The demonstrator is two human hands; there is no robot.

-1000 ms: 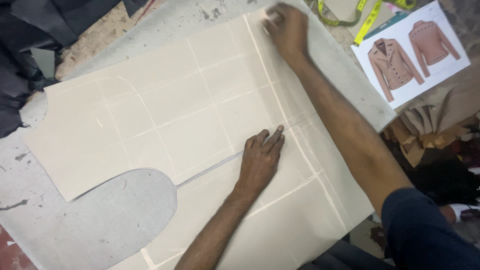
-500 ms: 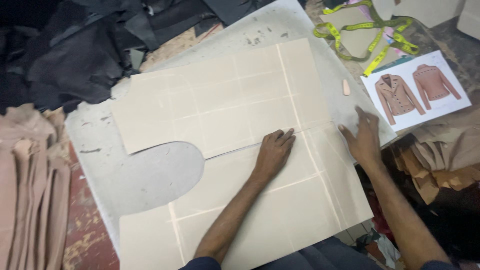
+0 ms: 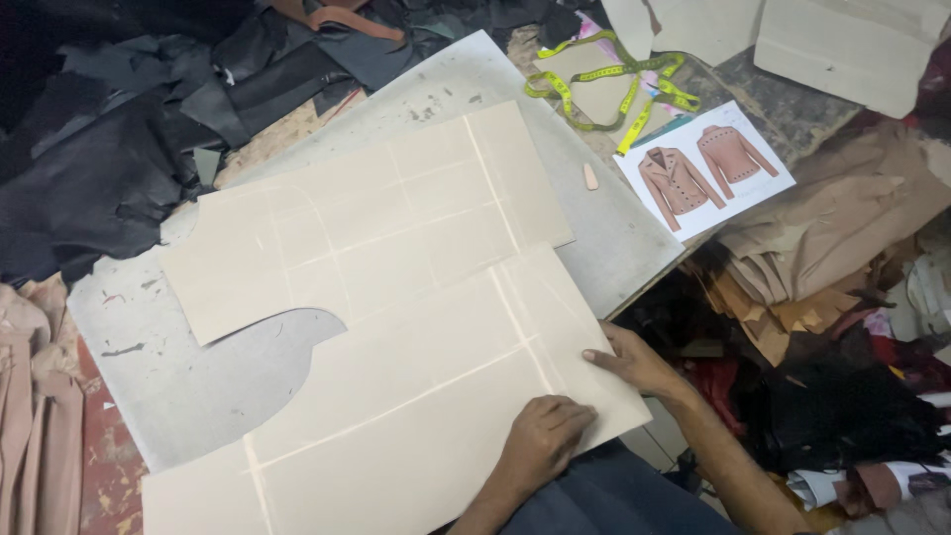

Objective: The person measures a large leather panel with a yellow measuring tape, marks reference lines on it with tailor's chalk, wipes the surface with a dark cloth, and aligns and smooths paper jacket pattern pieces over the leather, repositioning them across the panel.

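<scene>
At the six o'clock edge of the grey cutting board (image 3: 614,233), both hands rest on the lower of two cream card pattern pieces. The left hand (image 3: 543,436) lies curled, knuckles up, fingers bent over the near edge of the lower pattern piece (image 3: 416,416); I judge it a light hold, and whether the thumb is tucked beneath the card I cannot tell. The right hand (image 3: 634,362) lies flat at about three o'clock from it, fingers together and pointing toward nine o'clock, pressing the card's right corner down.

The card looks thin, light and fairly stiff, with creases and pale ruled lines; it probably slides easily on the board and would kink if lifted by one corner. The safer hold seems to be along the near edge with both hands well apart.

The upper pattern piece (image 3: 367,233) lies toward eleven o'clock, its lower edge just beside the lower one. A yellow tape measure (image 3: 604,79) and a jacket sketch sheet (image 3: 705,168) sit toward one o'clock, dark leather scraps (image 3: 119,149) at ten.

Half a second earlier the left hand lay flat, fingers extended, on the seam between the pieces, and the right hand pressed farther up by the sketch; both have since drawn back to the near edge.
</scene>
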